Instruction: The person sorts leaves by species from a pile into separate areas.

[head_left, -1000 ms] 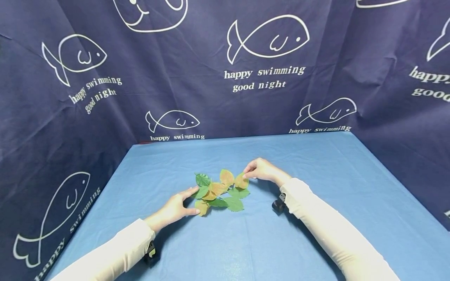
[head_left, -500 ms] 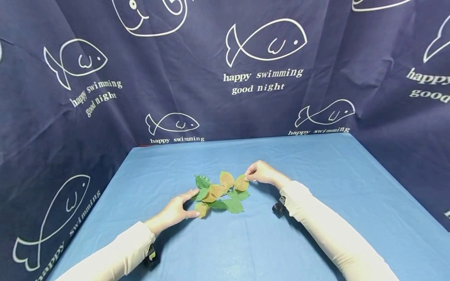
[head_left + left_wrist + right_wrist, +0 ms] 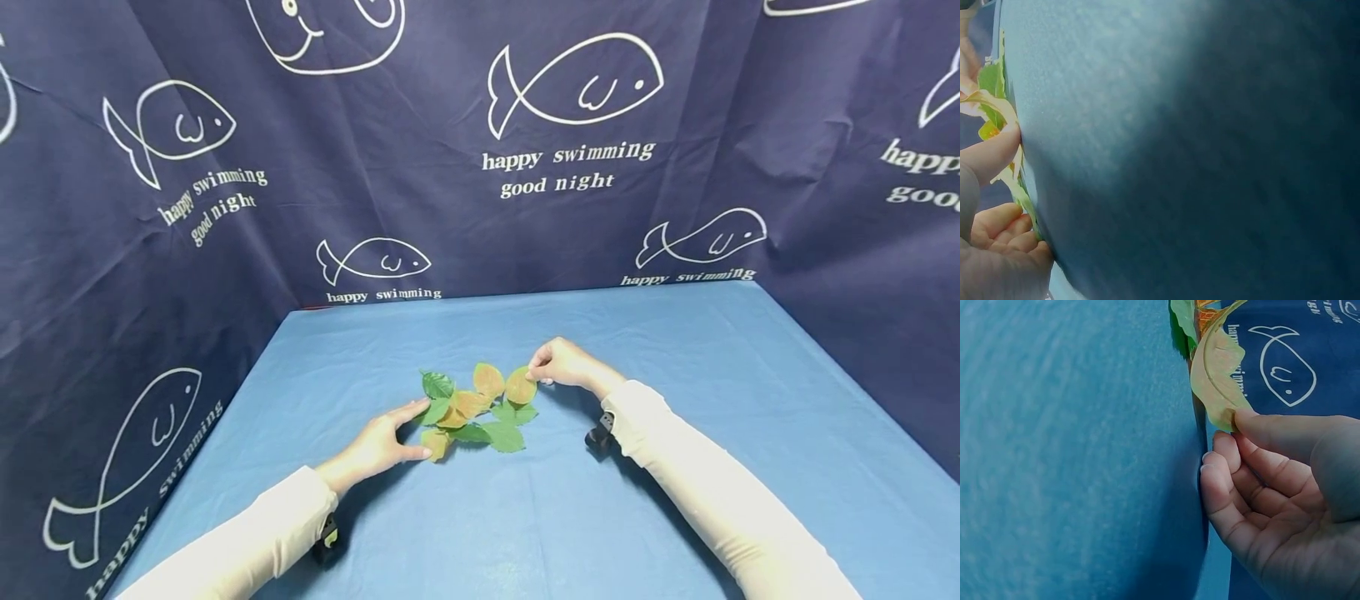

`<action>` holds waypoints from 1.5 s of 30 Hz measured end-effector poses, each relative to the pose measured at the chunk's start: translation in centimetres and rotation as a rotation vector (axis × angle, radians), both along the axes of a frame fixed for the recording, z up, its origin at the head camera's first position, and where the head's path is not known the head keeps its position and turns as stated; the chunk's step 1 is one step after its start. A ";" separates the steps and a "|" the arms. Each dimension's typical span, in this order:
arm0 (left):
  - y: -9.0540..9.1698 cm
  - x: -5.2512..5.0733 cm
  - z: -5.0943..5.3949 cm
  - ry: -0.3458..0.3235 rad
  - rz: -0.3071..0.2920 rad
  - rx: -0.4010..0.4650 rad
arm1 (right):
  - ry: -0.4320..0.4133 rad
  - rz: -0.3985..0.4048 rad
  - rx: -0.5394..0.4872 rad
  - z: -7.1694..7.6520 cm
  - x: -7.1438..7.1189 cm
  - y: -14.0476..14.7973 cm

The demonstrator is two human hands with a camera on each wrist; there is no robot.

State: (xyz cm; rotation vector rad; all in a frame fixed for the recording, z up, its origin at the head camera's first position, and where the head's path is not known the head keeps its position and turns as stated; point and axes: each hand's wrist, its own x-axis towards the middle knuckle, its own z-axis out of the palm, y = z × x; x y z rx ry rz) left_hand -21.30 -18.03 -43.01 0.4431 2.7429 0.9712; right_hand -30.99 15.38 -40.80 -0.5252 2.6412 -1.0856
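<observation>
A sprig of artificial leaves, green and yellow-orange, lies on the blue table. My right hand (image 3: pixel 567 364) pinches the edge of a yellow-green leaf (image 3: pixel 519 387) at the sprig's right end. The right wrist view shows that leaf (image 3: pixel 1213 378) bent upward between thumb and forefinger, other fingers curled. At the left end, my left hand (image 3: pixel 377 443) is spread: the thumb rests on a yellow leaf (image 3: pixel 436 447), and fingertips touch a green leaf (image 3: pixel 437 411). Between the hands lie orange leaves (image 3: pixel 471 404) and a broad green leaf (image 3: pixel 506 436).
A blue cloth covers the table (image 3: pixel 495 533). Dark blue curtains (image 3: pixel 450 192) with white fish drawings and lettering stand behind and at both sides. Small black devices (image 3: pixel 600 435) are worn at both wrists.
The hands and leaves keep nearly the same places. The right hand's leaf looks slightly more turned up and spread. The head view has shifted a little.
</observation>
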 end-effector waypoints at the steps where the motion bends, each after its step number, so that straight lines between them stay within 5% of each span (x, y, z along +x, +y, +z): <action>1: 0.0 -0.1 0.0 0.003 -0.002 0.001 | -0.004 -0.008 -0.004 0.0 0.0 0.0; 13: 0.1 0.1 -0.1 0.008 -0.016 -0.019 | -0.114 -0.050 -0.156 -0.2 0.5 0.1; 45: 0.1 -0.3 0.4 0.003 -0.032 -0.048 | -0.112 -0.141 -0.229 0.8 -0.8 2.3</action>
